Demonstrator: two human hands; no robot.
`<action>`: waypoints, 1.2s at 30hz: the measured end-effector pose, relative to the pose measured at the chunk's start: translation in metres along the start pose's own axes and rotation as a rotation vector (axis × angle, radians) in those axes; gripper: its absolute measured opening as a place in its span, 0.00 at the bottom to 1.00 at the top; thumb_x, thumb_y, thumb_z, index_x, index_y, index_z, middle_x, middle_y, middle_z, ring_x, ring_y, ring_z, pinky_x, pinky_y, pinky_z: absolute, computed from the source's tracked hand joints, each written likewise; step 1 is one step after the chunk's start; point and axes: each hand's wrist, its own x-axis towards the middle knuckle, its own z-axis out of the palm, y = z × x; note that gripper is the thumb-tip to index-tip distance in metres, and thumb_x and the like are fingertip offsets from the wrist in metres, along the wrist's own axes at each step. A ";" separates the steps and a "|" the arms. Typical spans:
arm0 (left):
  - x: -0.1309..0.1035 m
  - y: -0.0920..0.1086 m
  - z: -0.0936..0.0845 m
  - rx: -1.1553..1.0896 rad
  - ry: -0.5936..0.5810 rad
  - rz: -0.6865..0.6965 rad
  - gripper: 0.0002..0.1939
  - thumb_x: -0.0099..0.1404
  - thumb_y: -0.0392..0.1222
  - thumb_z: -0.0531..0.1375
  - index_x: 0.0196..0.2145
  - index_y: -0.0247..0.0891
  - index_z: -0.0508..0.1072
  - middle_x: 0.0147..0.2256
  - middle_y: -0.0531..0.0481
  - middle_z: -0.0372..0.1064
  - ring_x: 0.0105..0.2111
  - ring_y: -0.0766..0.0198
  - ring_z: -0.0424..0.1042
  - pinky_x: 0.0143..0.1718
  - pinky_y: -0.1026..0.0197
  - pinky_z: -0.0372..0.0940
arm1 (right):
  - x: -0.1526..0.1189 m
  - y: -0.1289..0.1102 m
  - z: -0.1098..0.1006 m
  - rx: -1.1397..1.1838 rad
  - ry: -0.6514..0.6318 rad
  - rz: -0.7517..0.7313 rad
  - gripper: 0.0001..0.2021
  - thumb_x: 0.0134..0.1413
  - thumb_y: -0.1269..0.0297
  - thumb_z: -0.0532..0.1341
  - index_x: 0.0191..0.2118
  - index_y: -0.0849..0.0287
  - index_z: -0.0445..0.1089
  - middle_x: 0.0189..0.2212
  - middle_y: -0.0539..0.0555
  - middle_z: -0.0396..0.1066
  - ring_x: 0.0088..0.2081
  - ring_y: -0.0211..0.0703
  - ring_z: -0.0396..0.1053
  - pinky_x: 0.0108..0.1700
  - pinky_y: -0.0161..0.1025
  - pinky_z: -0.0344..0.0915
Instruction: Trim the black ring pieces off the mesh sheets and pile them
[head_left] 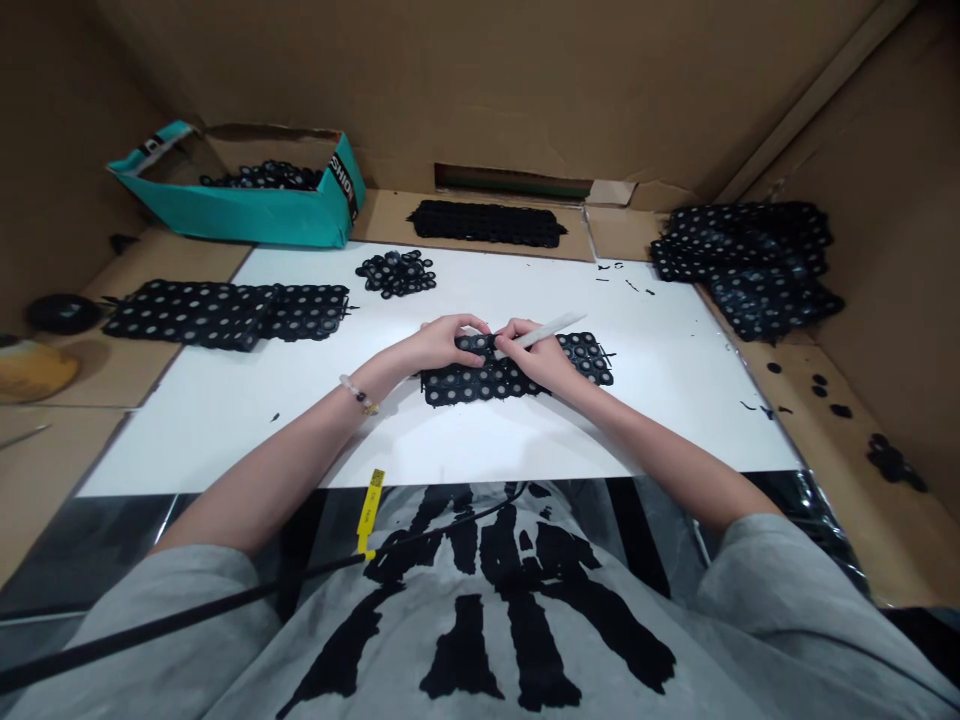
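A black sheet (457, 385) with rows of pale round dots lies on the white board in front of me. My left hand (446, 343) rests at its upper left part, thumb and index finger curled around a bit of the dotted edge. In my right hand (536, 355) is a slim white pen-like tool (562, 324), held like a pencil over the middle of the sheet. Its working tip is hidden by my fingers. Beyond my left hand sits a small heap of loose black rings with pale centres (396, 273).
A teal box (247, 215) with more black pieces stands at the back left. Dotted sheets (195, 312) lie on the left, a dark strip (487, 223) at the back, and piled sheets (750, 255) on the right. Cardboard walls (525, 90) surround the white board (247, 430); black scraps are scattered about.
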 end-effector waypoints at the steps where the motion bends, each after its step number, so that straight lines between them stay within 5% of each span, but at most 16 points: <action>1: 0.001 -0.001 0.000 -0.021 -0.004 0.003 0.28 0.50 0.50 0.69 0.49 0.42 0.73 0.51 0.47 0.72 0.51 0.52 0.69 0.54 0.55 0.58 | 0.000 0.001 0.000 0.006 0.002 -0.011 0.14 0.58 0.54 0.58 0.25 0.54 0.61 0.26 0.50 0.69 0.33 0.44 0.66 0.43 0.44 0.62; 11: -0.003 0.007 -0.006 -0.224 -0.085 -0.054 0.30 0.49 0.48 0.70 0.50 0.38 0.74 0.47 0.45 0.74 0.50 0.53 0.69 0.51 0.55 0.60 | -0.002 -0.001 0.006 -0.241 0.027 -0.137 0.12 0.61 0.57 0.56 0.28 0.53 0.60 0.30 0.52 0.70 0.38 0.48 0.66 0.46 0.46 0.59; 28: -0.001 0.005 -0.006 -0.162 -0.128 0.004 0.28 0.52 0.48 0.69 0.50 0.38 0.74 0.48 0.45 0.74 0.50 0.53 0.70 0.51 0.55 0.61 | 0.001 0.000 0.007 -0.342 0.046 -0.181 0.12 0.62 0.58 0.55 0.27 0.55 0.60 0.27 0.52 0.69 0.35 0.46 0.65 0.43 0.43 0.59; 32: 0.000 0.001 -0.005 -0.089 -0.066 0.036 0.28 0.52 0.49 0.69 0.49 0.37 0.74 0.48 0.45 0.74 0.48 0.54 0.70 0.51 0.56 0.61 | 0.002 0.001 0.001 -0.263 0.025 -0.137 0.12 0.60 0.58 0.57 0.26 0.55 0.61 0.25 0.50 0.68 0.33 0.45 0.65 0.40 0.42 0.59; 36: -0.002 0.001 -0.010 0.073 0.038 0.018 0.22 0.54 0.53 0.66 0.42 0.36 0.76 0.38 0.46 0.75 0.39 0.56 0.71 0.42 0.57 0.62 | 0.006 -0.001 -0.014 -0.129 0.002 -0.005 0.12 0.57 0.58 0.59 0.25 0.55 0.63 0.24 0.49 0.69 0.30 0.43 0.66 0.36 0.40 0.60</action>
